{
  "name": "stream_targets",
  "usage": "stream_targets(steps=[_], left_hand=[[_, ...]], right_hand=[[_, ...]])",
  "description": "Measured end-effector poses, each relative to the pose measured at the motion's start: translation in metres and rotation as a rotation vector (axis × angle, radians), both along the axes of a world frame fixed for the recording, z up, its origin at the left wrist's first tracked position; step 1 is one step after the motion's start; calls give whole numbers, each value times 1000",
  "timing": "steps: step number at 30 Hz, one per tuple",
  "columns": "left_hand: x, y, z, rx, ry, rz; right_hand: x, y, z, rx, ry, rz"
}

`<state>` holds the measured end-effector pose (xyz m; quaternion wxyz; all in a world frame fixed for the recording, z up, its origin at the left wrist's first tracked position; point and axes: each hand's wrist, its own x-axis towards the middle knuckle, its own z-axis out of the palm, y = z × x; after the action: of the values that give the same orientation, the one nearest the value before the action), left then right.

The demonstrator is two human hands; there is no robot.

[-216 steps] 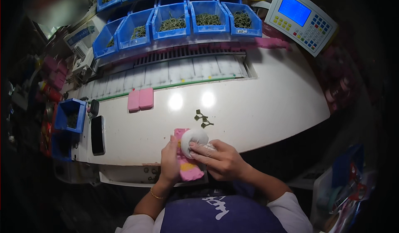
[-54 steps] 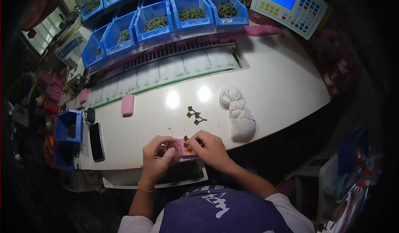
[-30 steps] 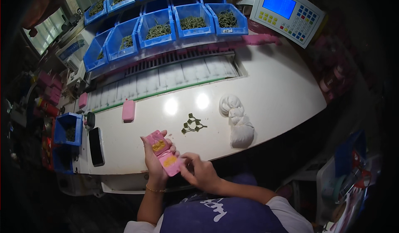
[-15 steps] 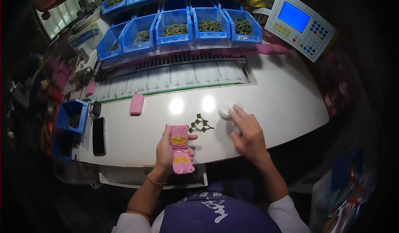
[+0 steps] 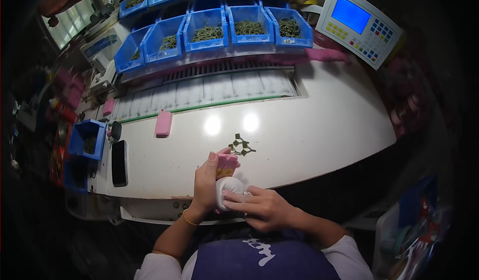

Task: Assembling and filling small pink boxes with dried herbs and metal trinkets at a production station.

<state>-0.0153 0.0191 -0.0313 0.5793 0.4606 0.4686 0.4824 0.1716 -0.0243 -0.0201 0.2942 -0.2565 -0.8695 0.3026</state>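
My left hand [image 5: 205,182] is wrapped round a pink two-part mold [image 5: 227,163] with a yellowish patterned cavity on its inner face. In my right hand [image 5: 264,207] is a white cloth pouch [image 5: 230,184], pressed against the lower half of the mold. The pouch hides most of that half. On the white table just beyond the mold lie dark green branching wax pieces [image 5: 243,145]. A closed pink mold [image 5: 163,124] lies farther left on the table.
Blue bins [image 5: 205,30] of green pieces stand in rows at the back. A control panel [image 5: 357,24] with a blue screen is at the back right. A phone [image 5: 119,163] and a small blue bin [image 5: 88,139] sit at the left. Below the table edge is an open drawer [image 5: 149,211].
My right hand has brought the white pouch from the table, at the right, down and left onto the mold. My left hand has tilted the mold and shifted slightly right.
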Motion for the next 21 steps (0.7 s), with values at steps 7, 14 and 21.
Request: stream_targets(steps=[7,14,21], left_hand=[[-11,-4,-6,-118,-24,-61],[-7,-15,-7,-301,-347,-142],[1,-27,-10,233,29,-123]], right_hand=[[48,24,21,-147,149,-147],[28,31,5,-3,86,-544],[1,27,-10,-345,380,-360]])
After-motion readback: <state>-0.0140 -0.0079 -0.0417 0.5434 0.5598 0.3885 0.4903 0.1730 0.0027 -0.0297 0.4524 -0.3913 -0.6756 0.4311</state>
